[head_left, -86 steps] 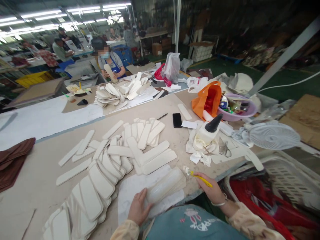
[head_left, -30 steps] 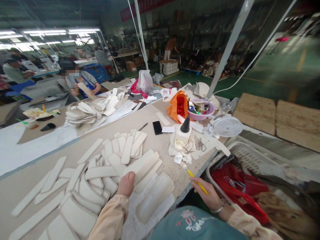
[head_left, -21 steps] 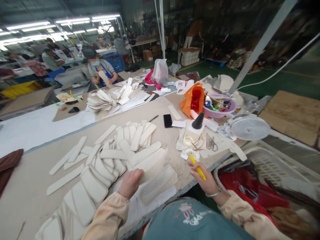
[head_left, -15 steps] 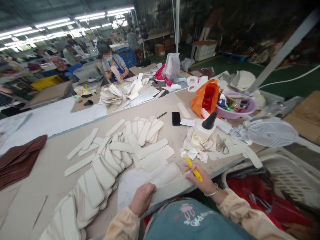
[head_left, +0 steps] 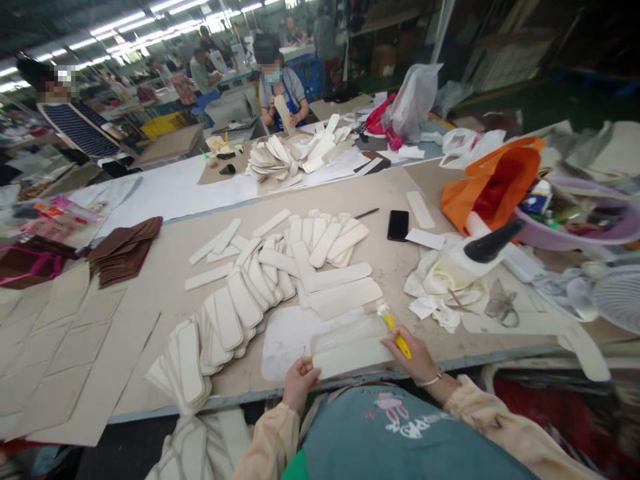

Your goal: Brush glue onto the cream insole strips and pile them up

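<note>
A long pale strip (head_left: 353, 355) with rounded corners lies over a white sheet (head_left: 285, 340) at the table's near edge. My left hand (head_left: 301, 380) pinches its left end between thumb and fingers. My right hand (head_left: 414, 357) is closed around a brush (head_left: 399, 339) with a yellow handle, its whitish tip pointing away from me; the fingers also touch the strip's right end. Just beyond lies another pale strip (head_left: 345, 298), beside a long fanned row of similar pieces (head_left: 240, 303) that curves left and toward me.
On the right stand a white bottle with a black nozzle (head_left: 463, 260), small scissors (head_left: 503, 310), a phone (head_left: 398, 225), an orange bag (head_left: 480, 183) and a purple basin (head_left: 575, 230). Brown folded pieces (head_left: 127, 250) lie left. A co-worker (head_left: 283, 93) sits across the table.
My view has swung left, bringing in a second person at far left. The pale strip has shifted from the table edge onto the white sheet, and my right hand has come to its right end.
</note>
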Available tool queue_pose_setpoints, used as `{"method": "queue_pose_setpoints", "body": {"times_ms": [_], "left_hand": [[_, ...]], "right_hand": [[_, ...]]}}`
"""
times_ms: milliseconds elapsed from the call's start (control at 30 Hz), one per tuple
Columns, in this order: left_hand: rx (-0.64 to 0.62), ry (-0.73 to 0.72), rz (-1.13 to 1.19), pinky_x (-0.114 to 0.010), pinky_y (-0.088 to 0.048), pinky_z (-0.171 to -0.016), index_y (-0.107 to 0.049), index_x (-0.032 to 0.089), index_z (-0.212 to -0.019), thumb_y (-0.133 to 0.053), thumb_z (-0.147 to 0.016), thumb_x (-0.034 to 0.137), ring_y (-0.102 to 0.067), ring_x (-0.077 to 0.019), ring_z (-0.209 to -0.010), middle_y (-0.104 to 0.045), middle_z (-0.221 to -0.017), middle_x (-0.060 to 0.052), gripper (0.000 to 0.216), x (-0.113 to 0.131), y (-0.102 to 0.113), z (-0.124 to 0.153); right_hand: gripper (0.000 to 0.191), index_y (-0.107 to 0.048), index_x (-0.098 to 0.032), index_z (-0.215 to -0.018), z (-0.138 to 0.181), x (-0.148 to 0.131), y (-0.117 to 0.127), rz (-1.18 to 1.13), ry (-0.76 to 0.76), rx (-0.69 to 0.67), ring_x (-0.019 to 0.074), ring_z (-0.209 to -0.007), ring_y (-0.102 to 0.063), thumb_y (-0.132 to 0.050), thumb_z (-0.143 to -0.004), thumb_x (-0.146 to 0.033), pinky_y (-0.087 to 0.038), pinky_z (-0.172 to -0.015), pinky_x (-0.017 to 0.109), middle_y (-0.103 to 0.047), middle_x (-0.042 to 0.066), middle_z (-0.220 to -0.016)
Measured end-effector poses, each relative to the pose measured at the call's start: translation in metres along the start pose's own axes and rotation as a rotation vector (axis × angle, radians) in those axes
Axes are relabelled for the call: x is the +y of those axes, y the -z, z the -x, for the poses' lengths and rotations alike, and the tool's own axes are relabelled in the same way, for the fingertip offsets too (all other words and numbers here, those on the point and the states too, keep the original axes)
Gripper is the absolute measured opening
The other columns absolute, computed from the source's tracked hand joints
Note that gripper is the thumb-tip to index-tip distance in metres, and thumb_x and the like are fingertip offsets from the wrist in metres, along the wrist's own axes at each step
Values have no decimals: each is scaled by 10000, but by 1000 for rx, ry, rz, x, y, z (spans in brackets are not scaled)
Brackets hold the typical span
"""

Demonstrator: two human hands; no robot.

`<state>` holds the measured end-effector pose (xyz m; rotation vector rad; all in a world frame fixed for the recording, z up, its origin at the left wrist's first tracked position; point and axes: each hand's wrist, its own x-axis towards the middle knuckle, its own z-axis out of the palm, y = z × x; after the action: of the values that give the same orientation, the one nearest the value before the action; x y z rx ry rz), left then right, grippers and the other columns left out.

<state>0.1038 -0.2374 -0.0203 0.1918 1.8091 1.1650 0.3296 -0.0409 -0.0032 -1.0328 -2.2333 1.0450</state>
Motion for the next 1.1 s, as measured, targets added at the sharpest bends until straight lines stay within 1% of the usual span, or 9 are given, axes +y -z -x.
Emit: {"method": "queue_pose_setpoints", "body": {"times_ms": [67, 167, 333, 467, 633, 800, 1100], "left_hand": [[100, -3, -87, -202, -443, -487, -503, 168, -828, -694, -604, 320, -570, -100, -528, -625, -637, 10, 331, 4, -2, -15], [165, -10, -184, -190, -385, -435, -478, 188, -785, -687, -613, 249, -505, -84, -418, -540, -489, 73, 278, 7, -3, -35], [231, -32, -368, -198, -360, -488, -479, 193, -814, -661, -635, 207, -524, -93, -450, -540, -495, 77, 257, 3, 0, -54], [237, -38, -488, -209, -359, -533, -493, 186, -844, -647, -649, 215, -554, -107, -504, -552, -514, 69, 250, -2, 2, -60], [218, -30, -576, -207, -362, -549, -506, 185, -857, -637, -667, 237, -567, -106, -523, -577, -542, 61, 236, -6, 1, -64], [195, -29, -620, -204, -366, -551, -513, 190, -838, -625, -676, 263, -569, -102, -532, -583, -552, 59, 210, -8, 2, -66], [160, -8, -660, -216, -371, -526, -516, 193, -785, -602, -694, 289, -562, -115, -514, -567, -511, 55, 158, -1, -1, -67]], "right_hand": [[91, -448, -221, -821, -10, 3, -6, 18, 32, 4, 158, -662, -569, -458, -838, -311, -446, -629, 260, -558, 2, -727], [75, -440, -223, -817, -22, 9, -15, 73, 57, 4, 162, -650, -572, -440, -836, -296, -444, -618, 264, -561, 6, -725], [99, -436, -224, -818, -34, 20, -25, 155, 26, 24, 168, -604, -565, -451, -822, -321, -431, -580, 265, -553, -3, -682], [104, -436, -226, -790, -38, 27, -31, 197, 18, 23, 164, -576, -554, -458, -817, -324, -418, -555, 257, -539, -11, -636], [104, -433, -225, -787, -40, 33, -36, 241, 10, 15, 174, -577, -554, -444, -824, -321, -414, -554, 266, -543, -3, -634], [89, -444, -223, -796, -42, 36, -39, 228, 20, 31, 183, -598, -554, -449, -818, -309, -421, -569, 275, -544, 4, -652], [62, -438, -218, -803, -49, 41, -41, 216, -3, 50, 171, -652, -551, -490, -787, -248, -446, -617, 272, -537, 6, -695]]}}
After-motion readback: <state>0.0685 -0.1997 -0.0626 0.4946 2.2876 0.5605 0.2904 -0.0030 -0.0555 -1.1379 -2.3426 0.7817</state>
